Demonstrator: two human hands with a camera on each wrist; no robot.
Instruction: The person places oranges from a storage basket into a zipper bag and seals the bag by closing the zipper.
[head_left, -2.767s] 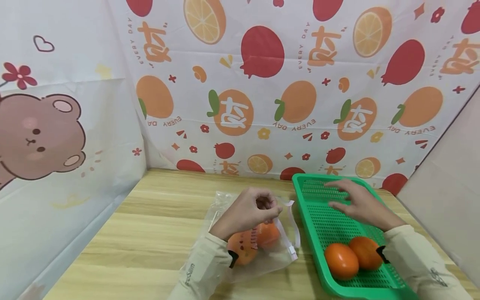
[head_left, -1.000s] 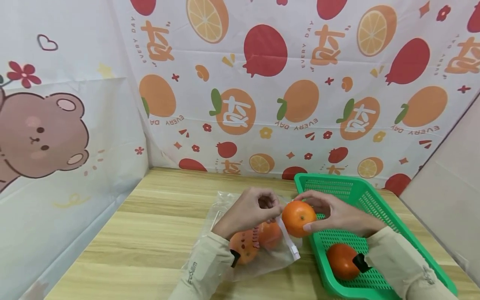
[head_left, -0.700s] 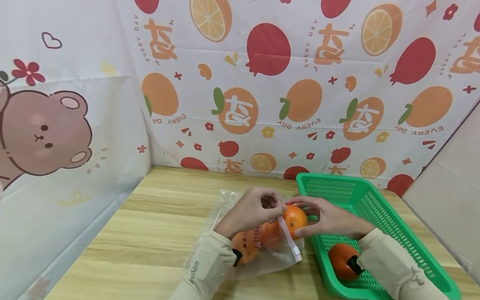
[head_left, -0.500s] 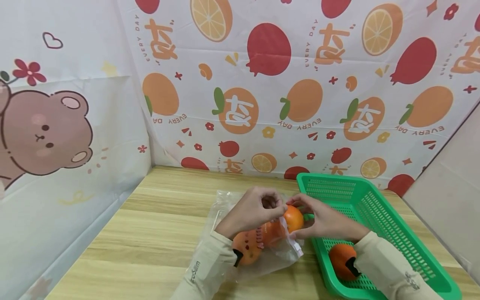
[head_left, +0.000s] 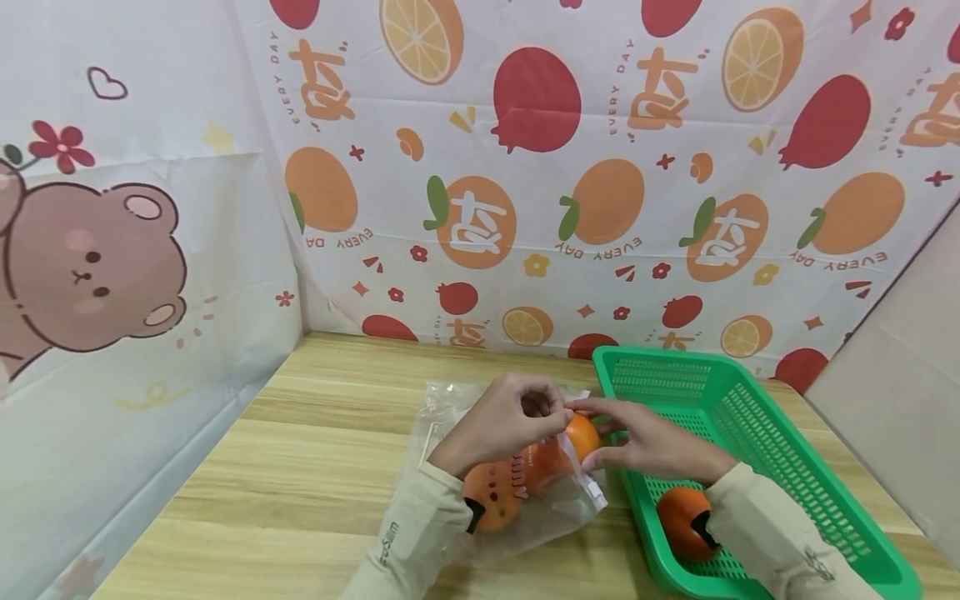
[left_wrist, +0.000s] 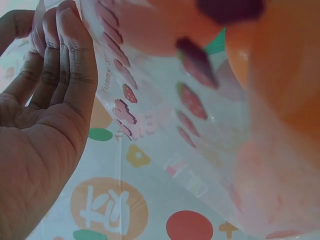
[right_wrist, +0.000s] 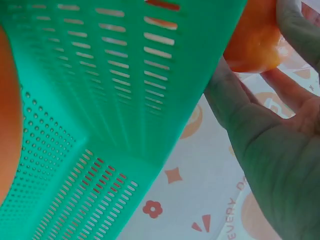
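A clear zip bag [head_left: 547, 521] with printed strawberries lies on the table, holding oranges [head_left: 492, 498]. My left hand [head_left: 504, 427] pinches its upper edge at the mouth. In the left wrist view the fingers [left_wrist: 75, 32] of that hand grip the film. My right hand [head_left: 652, 440] holds another orange [head_left: 582, 439], partly inside the mouth behind the pale zip strip [head_left: 573, 462]. Fingers and thumb curve around this orange [right_wrist: 252, 40] in the right wrist view. One orange [head_left: 682, 523] sits in the green basket [head_left: 639, 525], partly covered by my right wrist.
The basket's left rim stands just right of the bag, below my right forearm. Wood-grain tabletop [head_left: 300, 467] spreads to the left. A fruit-print cloth [head_left: 555, 200] hangs behind the table, and a bear-print cloth [head_left: 225, 250] hangs at the left.
My right hand, earlier open above the basket, has taken an orange from it and moved left, bringing the orange into the bag's mouth. The left hand keeps its pinch on the bag.
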